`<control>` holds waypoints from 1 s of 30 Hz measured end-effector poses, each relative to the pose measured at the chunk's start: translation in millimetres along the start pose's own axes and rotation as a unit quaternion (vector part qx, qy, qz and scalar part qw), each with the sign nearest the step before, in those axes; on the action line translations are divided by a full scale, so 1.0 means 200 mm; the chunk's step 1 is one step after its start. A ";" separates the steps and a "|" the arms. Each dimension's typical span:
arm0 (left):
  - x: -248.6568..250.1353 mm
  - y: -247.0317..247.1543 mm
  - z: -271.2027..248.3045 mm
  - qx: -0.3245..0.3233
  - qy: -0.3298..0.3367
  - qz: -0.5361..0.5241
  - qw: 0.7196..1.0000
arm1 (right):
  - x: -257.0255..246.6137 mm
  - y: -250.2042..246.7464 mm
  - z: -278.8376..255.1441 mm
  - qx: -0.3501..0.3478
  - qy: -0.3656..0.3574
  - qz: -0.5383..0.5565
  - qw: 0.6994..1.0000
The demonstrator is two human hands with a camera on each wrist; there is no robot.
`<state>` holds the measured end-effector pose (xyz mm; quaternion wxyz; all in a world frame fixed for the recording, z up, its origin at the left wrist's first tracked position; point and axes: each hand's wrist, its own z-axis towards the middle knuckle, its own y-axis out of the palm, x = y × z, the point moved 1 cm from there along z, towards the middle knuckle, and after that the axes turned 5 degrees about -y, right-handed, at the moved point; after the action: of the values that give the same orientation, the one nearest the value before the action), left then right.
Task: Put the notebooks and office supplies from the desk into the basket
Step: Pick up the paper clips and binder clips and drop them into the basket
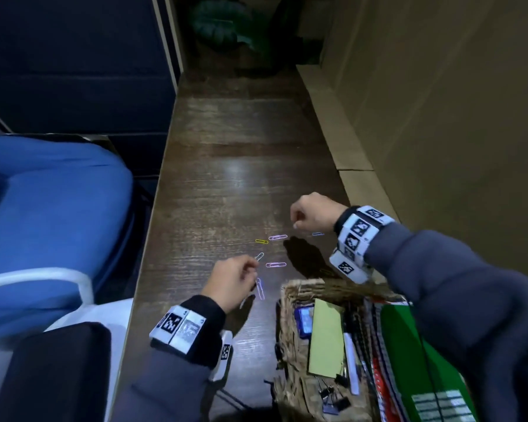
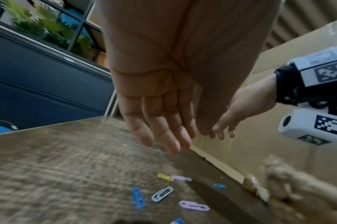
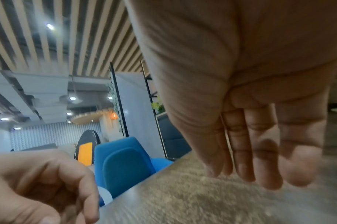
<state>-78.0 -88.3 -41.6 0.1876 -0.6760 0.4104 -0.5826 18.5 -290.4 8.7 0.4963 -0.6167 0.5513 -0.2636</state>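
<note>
Several coloured paper clips lie on the dark wooden desk (image 1: 232,184): a yellow one (image 1: 261,241), a pink one (image 1: 277,237), a small blue one (image 1: 317,234), and more nearer me (image 2: 162,194). My left hand (image 1: 250,275) hovers over the near clips with relaxed fingers (image 2: 164,136) and nothing in it. Over the far clips my right hand (image 1: 296,220) hangs just as loosely (image 3: 259,174), holding nothing. The woven basket (image 1: 290,300) stands at the near right. It holds a green notebook (image 1: 415,345), a yellow-green pad (image 1: 326,336), a white pen (image 1: 351,363) and black binder clips (image 1: 333,397).
A cardboard panel (image 1: 348,141) runs along the desk's right side. Left of the desk stand a blue chair (image 1: 52,214) and a dark cabinet (image 1: 73,56). A plant (image 1: 223,25) sits at the far end. A black chair back (image 1: 52,373) is at the near left.
</note>
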 end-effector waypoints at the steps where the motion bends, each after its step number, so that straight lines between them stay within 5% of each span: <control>1: -0.05 0.01 0.02 0.007 -0.014 0.003 1.000 | -0.01 0.03 0.07 -0.009 0.002 -0.004 1.000; 13: -0.32 0.07 0.18 0.018 -0.109 0.007 0.994 | -0.04 0.37 0.52 -0.131 0.010 -0.130 0.983; 24: -0.29 0.13 0.44 -0.041 -0.084 0.110 0.990 | -0.04 0.42 0.57 -0.125 0.022 -0.128 0.984; 30: -0.32 0.16 0.51 -0.069 -0.032 0.173 0.982 | -0.09 0.19 0.44 -0.061 0.001 -0.047 0.997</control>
<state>8.7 -79.7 -131.1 0.2513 -0.6241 0.5542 -0.4901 74.8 -240.4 -54.8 0.4444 -0.6706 0.5372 -0.2533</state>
